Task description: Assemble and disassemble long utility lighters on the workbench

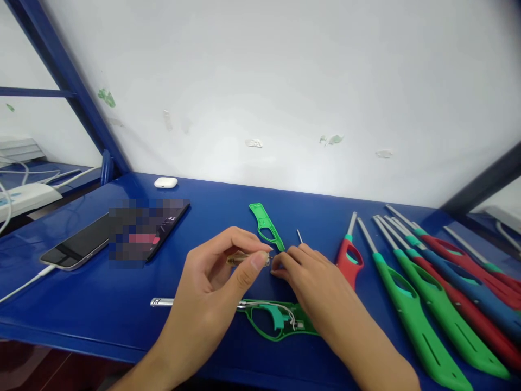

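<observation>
My left hand is closed around a small see-through, amber-tinted lighter fuel tank, with thumb and forefinger near its right end. At that end, the fingertips of my right hand are pinched together; whatever they hold is too small or hidden to name. Below both hands lies an opened green utility lighter, its trigger and white wires exposed and its metal tube pointing left. My hands partly cover it. Behind them rests a loose green half-shell. A thin metal rod shows just beyond my right hand.
Several whole lighters in green, red and blue lie to the right. Left on the blue desk are a phone with a cable, a second phone and a white earbud case. A white wall stands behind.
</observation>
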The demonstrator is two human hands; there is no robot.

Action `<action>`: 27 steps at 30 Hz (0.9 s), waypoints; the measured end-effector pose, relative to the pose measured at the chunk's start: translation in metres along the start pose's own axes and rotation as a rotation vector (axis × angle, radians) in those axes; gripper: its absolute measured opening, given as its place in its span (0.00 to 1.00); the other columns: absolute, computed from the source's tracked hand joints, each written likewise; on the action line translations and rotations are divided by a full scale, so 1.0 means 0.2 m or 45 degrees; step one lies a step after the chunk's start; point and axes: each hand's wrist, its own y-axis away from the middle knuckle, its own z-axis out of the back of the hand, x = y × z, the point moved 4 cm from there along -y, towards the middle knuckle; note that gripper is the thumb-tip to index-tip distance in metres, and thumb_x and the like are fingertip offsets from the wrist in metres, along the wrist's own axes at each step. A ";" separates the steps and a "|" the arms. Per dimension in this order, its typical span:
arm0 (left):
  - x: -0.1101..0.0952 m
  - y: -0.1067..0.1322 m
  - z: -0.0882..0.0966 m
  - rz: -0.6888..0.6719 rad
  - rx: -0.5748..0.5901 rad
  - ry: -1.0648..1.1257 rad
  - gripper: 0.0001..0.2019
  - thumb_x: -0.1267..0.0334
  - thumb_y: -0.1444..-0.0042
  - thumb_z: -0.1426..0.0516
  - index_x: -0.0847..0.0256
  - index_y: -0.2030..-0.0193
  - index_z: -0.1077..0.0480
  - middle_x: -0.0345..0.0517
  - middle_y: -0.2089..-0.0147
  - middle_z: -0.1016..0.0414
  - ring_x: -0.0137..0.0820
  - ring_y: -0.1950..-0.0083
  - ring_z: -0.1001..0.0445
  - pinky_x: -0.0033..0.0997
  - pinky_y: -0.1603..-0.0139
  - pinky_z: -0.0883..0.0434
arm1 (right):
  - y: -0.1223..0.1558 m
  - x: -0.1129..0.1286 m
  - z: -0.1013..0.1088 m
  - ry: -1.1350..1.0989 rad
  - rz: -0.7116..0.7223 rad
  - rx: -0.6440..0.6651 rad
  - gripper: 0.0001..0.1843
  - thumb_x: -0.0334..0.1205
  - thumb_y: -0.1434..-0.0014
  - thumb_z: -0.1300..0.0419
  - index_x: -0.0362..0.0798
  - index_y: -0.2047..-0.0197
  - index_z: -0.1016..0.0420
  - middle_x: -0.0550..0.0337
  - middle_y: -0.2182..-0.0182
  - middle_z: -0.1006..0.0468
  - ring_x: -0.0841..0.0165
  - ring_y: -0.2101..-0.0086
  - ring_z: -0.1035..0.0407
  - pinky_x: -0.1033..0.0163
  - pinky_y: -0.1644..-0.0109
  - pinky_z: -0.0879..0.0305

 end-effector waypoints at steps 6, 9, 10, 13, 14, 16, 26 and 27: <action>0.02 0.01 -0.01 0.025 0.015 -0.033 0.07 0.61 0.32 0.38 0.56 0.63 0.23 0.39 0.62 0.23 0.29 0.58 0.25 0.23 0.59 0.29 | 0.02 0.00 0.02 -0.074 -0.025 -0.020 0.14 0.21 0.33 0.47 0.48 0.57 0.25 0.52 0.60 0.22 0.56 0.59 0.27 0.49 0.50 0.30; 0.05 0.02 -0.03 0.073 0.014 -0.043 0.09 0.58 0.30 0.40 0.57 0.62 0.25 0.39 0.65 0.25 0.29 0.62 0.26 0.26 0.61 0.30 | 0.02 -0.03 0.05 -0.225 -0.067 -0.069 0.14 0.24 0.29 0.50 0.50 0.55 0.26 0.55 0.61 0.21 0.61 0.60 0.25 0.56 0.55 0.28; 0.06 0.02 -0.04 0.107 0.018 -0.042 0.10 0.55 0.30 0.41 0.57 0.61 0.25 0.39 0.67 0.26 0.29 0.64 0.27 0.27 0.62 0.31 | 0.02 -0.03 0.06 -0.286 -0.086 -0.090 0.14 0.26 0.28 0.50 0.50 0.54 0.27 0.56 0.61 0.20 0.63 0.61 0.24 0.59 0.57 0.28; 0.09 0.02 -0.06 0.187 0.033 -0.043 0.13 0.50 0.28 0.44 0.57 0.56 0.26 0.38 0.70 0.30 0.31 0.67 0.30 0.29 0.65 0.33 | 0.01 -0.05 0.11 -0.457 -0.157 -0.179 0.13 0.31 0.25 0.51 0.51 0.54 0.27 0.59 0.63 0.18 0.67 0.64 0.22 0.64 0.61 0.28; 0.09 0.02 -0.06 0.188 0.037 -0.043 0.14 0.50 0.28 0.44 0.57 0.55 0.27 0.38 0.70 0.30 0.31 0.67 0.30 0.29 0.65 0.33 | 0.01 -0.05 0.12 -0.504 -0.187 -0.218 0.12 0.33 0.24 0.51 0.52 0.55 0.26 0.60 0.63 0.18 0.68 0.64 0.22 0.65 0.61 0.28; 0.09 0.01 -0.06 0.163 0.043 -0.035 0.13 0.50 0.28 0.44 0.57 0.54 0.26 0.39 0.69 0.29 0.31 0.67 0.30 0.29 0.65 0.33 | 0.01 -0.06 0.16 -0.585 -0.256 -0.302 0.10 0.37 0.24 0.47 0.53 0.52 0.24 0.60 0.62 0.16 0.67 0.63 0.21 0.65 0.59 0.27; 0.08 0.01 -0.07 0.093 0.001 -0.015 0.13 0.52 0.31 0.40 0.59 0.51 0.21 0.43 0.69 0.22 0.33 0.69 0.26 0.31 0.67 0.28 | 0.03 -0.07 0.25 -0.927 -0.498 -0.484 0.07 0.43 0.31 0.36 0.55 0.59 0.16 0.64 0.66 0.14 0.68 0.66 0.20 0.66 0.62 0.25; 0.08 0.01 -0.07 0.093 0.003 -0.005 0.13 0.52 0.31 0.40 0.59 0.51 0.20 0.43 0.69 0.22 0.33 0.70 0.26 0.31 0.67 0.28 | 0.03 -0.07 0.25 -0.988 -0.519 -0.480 0.07 0.45 0.32 0.35 0.54 0.61 0.16 0.64 0.67 0.15 0.67 0.67 0.20 0.66 0.63 0.25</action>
